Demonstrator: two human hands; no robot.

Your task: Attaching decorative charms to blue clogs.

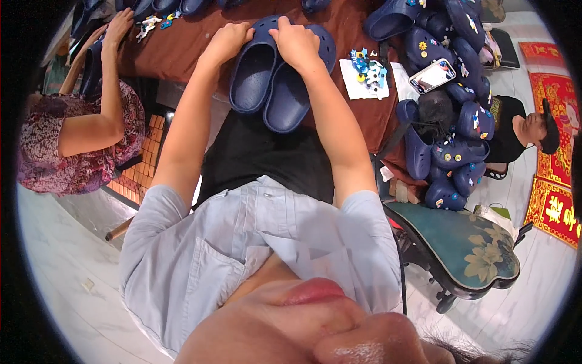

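Two navy foam clogs lie side by side at the table's near edge, heels toward me. My left hand (233,41) is closed at the outer side of the left clog (250,82), its fingertips on the upper. Between the two uppers, my right hand (296,45) reaches across with its fingers curled at the left clog's top; its wrist lies over the right clog (288,109). The right hand hides part of both uppers, so its exact hold is partly covered. Just right of the clogs, small blue, white and yellow charms (371,74) rest on a white paper (357,91).
A brown cloth (182,51) covers the table. A heap of decorated navy clogs (467,121) fills its right side, with a phone (432,76) beside it. Another person (100,127) handles a clog at left; someone in a cap (515,127) is at right. A green chair (454,249) stands nearby.
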